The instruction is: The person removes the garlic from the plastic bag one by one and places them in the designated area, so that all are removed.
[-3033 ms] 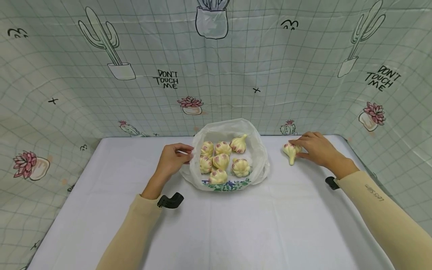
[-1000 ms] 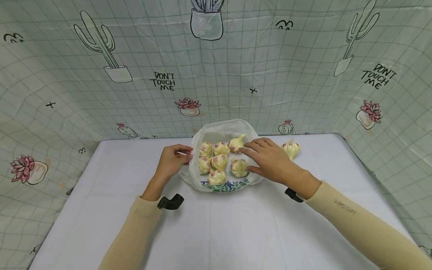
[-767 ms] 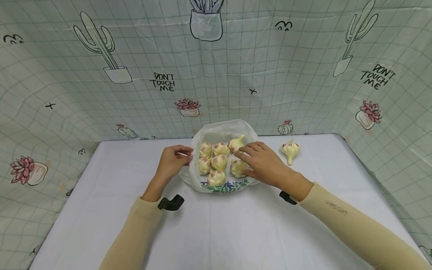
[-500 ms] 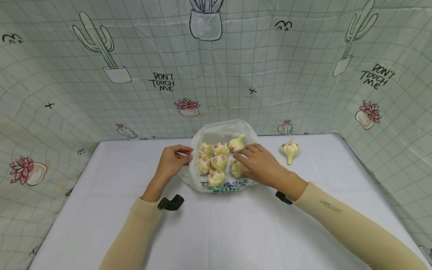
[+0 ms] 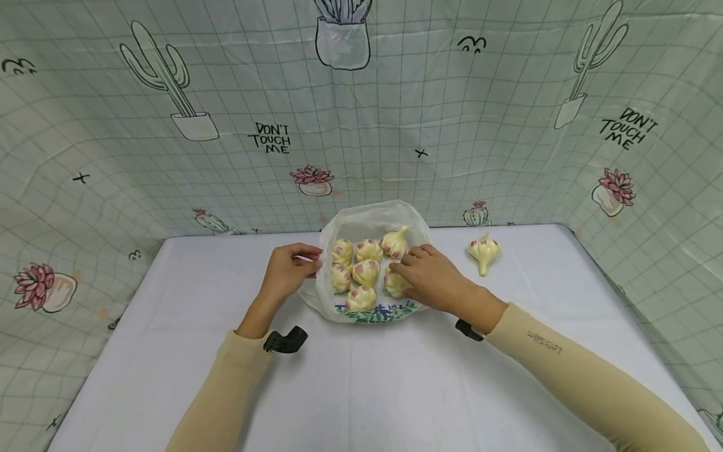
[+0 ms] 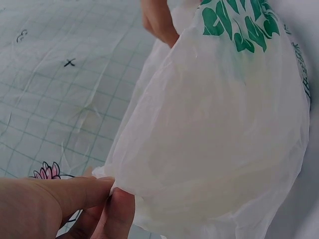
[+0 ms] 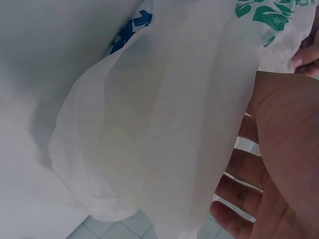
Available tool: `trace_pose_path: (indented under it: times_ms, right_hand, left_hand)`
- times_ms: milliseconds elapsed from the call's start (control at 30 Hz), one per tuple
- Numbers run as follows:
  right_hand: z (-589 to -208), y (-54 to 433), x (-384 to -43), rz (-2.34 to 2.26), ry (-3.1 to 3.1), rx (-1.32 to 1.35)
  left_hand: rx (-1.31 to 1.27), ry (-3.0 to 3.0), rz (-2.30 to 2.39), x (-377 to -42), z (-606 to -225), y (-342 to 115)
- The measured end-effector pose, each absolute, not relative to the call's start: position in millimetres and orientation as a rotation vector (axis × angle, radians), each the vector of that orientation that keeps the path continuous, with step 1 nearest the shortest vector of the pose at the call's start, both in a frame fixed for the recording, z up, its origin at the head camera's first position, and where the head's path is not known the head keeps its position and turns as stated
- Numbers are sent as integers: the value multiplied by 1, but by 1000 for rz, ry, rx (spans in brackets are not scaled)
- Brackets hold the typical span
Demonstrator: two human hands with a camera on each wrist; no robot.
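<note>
A translucent white plastic bag lies with its mouth facing me and several cream garlic bulbs inside. At its left rim, my left hand pinches the plastic between thumb and fingers; the left wrist view shows this pinch close up. My right hand reaches into the mouth from the right. Its thumb and fingers curl round the front right garlic bulb, covering part of it. In the right wrist view the bag wall hides the fingertips and the bulb.
One more garlic bulb lies on the white table to the right of the bag, stem toward me. Behind the table hangs a gridded cloth with cactus drawings, which also runs along both sides.
My right hand has let go of the garlic bulb on the right of the table and moved left into the bag, closing round a bulb there. My left hand still holds the rim.
</note>
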State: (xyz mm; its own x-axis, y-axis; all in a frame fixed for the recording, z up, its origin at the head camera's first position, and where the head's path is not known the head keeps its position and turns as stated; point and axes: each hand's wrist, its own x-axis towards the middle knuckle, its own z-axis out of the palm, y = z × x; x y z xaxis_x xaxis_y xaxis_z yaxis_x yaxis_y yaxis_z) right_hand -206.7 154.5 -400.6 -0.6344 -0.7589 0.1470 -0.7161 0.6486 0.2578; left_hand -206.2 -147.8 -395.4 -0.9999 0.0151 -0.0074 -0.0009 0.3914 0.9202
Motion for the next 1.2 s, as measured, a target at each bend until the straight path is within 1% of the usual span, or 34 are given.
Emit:
trace_pose_path:
  times_ms: [733,1033,1200]
  right_hand:
    - [-410,149,-211,-245,-2639,1179]
    - [-410,148,-210,-221,-2608,1185]
    - [-403,149,-205,-204,-2585,1158]
  left_hand:
    - [4,2614,1713,-206,-396,-146]
    - [2,2615,1710,-205,-393,-145]
    - [6,2616,1712,-205,-393,-145]
